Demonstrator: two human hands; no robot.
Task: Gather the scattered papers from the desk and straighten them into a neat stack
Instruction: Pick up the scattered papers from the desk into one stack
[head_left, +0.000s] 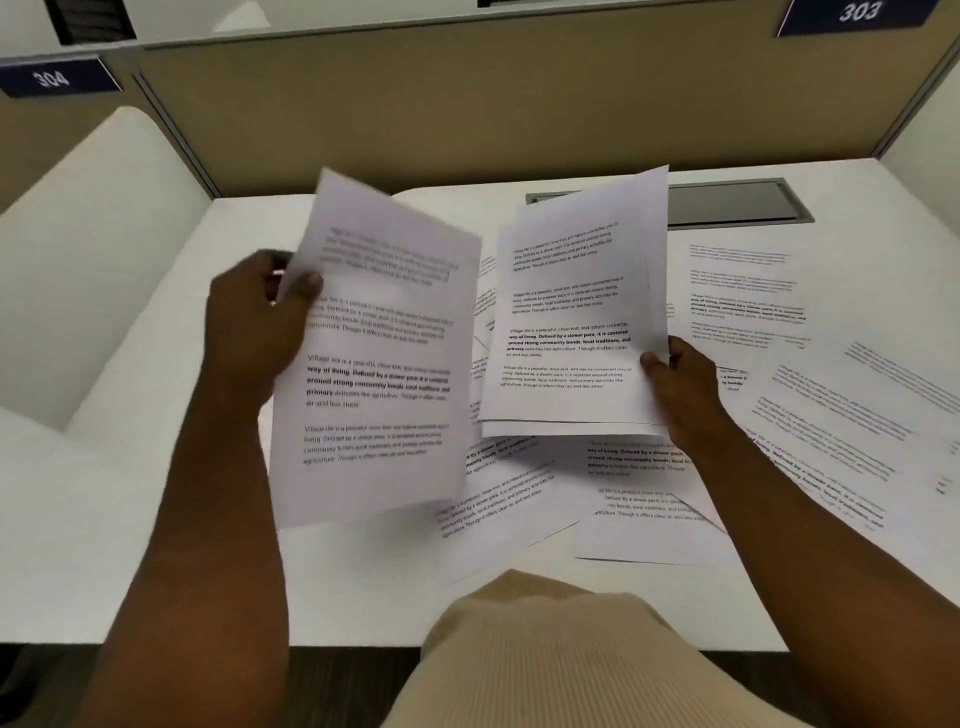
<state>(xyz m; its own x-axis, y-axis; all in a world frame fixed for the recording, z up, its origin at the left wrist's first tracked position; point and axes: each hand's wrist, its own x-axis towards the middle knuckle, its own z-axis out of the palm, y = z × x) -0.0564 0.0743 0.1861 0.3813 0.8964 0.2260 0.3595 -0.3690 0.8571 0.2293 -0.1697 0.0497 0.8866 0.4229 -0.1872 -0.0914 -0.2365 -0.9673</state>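
Note:
My left hand (254, 322) pinches the left edge of a single printed sheet (379, 364), lifted off the desk and blurred. My right hand (685, 384) grips the lower right corner of a small bunch of printed sheets (576, 312), held up above the white desk (363, 582). The two held lots hang side by side, almost touching. Under them several loose printed papers (628, 488) lie overlapping at odd angles. More loose papers (748, 296) and a skewed one (857, 415) lie flat at the right.
A beige partition (467, 114) closes the back of the desk, and a white side panel (88, 260) stands at the left. A grey cable hatch (737, 202) is set into the desk at the back right. Number plates 304 and 303 sit on the partitions.

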